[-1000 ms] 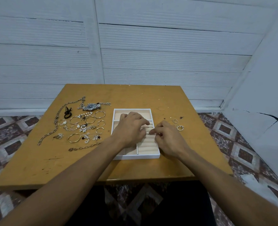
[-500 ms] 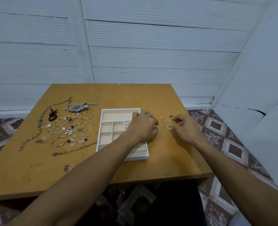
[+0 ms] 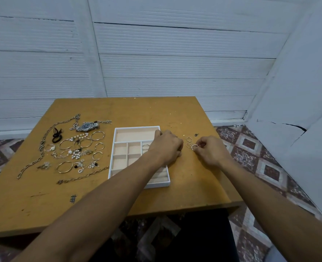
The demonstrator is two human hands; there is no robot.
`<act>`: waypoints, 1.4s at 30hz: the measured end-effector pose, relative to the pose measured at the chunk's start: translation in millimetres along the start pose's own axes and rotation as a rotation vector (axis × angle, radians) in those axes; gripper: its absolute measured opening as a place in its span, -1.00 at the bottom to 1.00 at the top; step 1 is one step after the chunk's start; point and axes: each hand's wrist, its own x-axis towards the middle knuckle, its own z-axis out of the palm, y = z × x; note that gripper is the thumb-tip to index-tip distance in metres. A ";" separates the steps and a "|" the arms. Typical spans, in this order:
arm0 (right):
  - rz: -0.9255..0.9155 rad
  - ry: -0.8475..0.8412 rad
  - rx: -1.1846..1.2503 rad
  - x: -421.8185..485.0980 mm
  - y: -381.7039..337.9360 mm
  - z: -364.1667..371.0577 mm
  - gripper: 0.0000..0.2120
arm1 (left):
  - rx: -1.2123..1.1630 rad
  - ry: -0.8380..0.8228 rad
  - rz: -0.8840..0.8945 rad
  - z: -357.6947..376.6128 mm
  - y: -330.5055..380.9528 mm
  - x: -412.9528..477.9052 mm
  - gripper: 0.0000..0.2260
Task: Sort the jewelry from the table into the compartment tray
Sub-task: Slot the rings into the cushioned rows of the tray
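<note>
My right hand [image 3: 211,151] pinches a thin ring [image 3: 194,146] beside the white tray [image 3: 116,146]; my left hand [image 3: 166,148] rests curled on its edge, over a scuffed yellow desk [image 3: 156,112], white-panelled wall [image 3: 175,53] behind

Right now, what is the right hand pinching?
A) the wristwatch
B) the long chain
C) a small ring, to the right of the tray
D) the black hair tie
C: the right hand pinches a small ring over the table, right of the tray; the wristwatch, long chain and black hair tie lie untouched left of the tray.
</note>
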 end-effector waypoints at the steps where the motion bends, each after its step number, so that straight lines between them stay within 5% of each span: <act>1: -0.001 0.001 0.000 -0.4 -0.3 -0.3 -0.74 | 0.018 0.002 0.003 -0.2 0.7 0.1 -0.81; 13: -0.020 0.029 0.134 -9.9 2.0 -5.7 -0.87 | -0.094 0.136 -0.007 -15.4 -6.5 -16.6 -0.82; 25: 0.006 -0.110 0.625 -26.2 -50.5 -0.8 -0.88 | -0.234 0.187 -0.079 -36.7 -69.8 -84.3 -0.81; 42: 0.004 -0.111 0.585 -36.2 -64.7 5.0 -0.90 | -0.093 0.297 0.035 -12.8 -65.2 -103.2 -0.78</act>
